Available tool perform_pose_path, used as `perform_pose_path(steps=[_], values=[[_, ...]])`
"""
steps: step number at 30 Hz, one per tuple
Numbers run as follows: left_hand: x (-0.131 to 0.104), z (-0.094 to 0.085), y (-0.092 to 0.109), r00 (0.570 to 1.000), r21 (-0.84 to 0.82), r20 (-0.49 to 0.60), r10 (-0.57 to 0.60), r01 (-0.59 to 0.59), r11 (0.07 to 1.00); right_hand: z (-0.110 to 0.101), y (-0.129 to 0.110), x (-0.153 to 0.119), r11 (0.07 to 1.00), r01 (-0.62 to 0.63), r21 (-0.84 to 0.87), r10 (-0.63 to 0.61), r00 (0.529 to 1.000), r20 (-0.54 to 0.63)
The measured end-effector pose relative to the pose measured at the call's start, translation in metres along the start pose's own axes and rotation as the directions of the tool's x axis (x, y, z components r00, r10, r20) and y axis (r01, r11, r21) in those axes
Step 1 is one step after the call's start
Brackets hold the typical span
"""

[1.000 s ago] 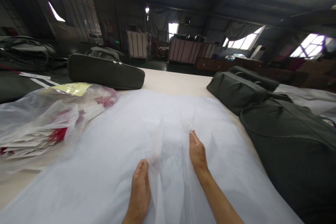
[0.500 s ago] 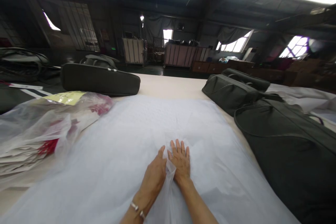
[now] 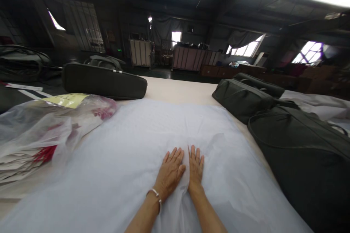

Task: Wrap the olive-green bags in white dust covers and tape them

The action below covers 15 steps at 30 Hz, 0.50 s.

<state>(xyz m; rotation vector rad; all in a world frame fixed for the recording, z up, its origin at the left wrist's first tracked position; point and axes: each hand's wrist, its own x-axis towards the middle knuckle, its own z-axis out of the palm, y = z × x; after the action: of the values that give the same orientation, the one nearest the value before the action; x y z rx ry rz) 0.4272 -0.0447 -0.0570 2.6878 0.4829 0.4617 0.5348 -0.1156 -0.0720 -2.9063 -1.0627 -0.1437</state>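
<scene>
Left hand (image 3: 170, 172) has flattened beside right hand (image 3: 195, 169), two on white sheeting (image 3: 115, 167).

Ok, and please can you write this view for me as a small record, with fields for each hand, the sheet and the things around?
Left hand: left hand flat, palm down on the sheet; bracelet at the wrist
Right hand: right hand fingers straight, on the sheet, close to the left
Sheet: white sheet, thin, spread over the table, with a raised fold between the hands
Left side: clear bag, paper tags, red strings, dark case
Right side: dark bags
</scene>
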Motion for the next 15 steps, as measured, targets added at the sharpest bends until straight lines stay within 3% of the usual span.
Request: perform_pose_path(steps=[9, 12, 15], values=[[0.001, -0.01, 0.006, 0.998, 0.053, 0.048, -0.039, 0.037, 0.998, -0.013, -0.003, -0.001, 0.999, -0.033, -0.005, 0.034, 0.997, 0.069], [0.002, -0.01, 0.005, 0.998, 0.063, 0.047, -0.034, 0.031, 0.998, -0.022, -0.001, -0.001, 0.995, -0.056, 0.088, 0.044, 0.99, 0.131], [0.002, -0.006, 0.004, 0.999, 0.083, 0.034, -0.036, 0.033, 0.996, -0.025, 0.004, 0.003, 0.952, -0.091, 0.291, 0.054, 0.99, 0.134]])
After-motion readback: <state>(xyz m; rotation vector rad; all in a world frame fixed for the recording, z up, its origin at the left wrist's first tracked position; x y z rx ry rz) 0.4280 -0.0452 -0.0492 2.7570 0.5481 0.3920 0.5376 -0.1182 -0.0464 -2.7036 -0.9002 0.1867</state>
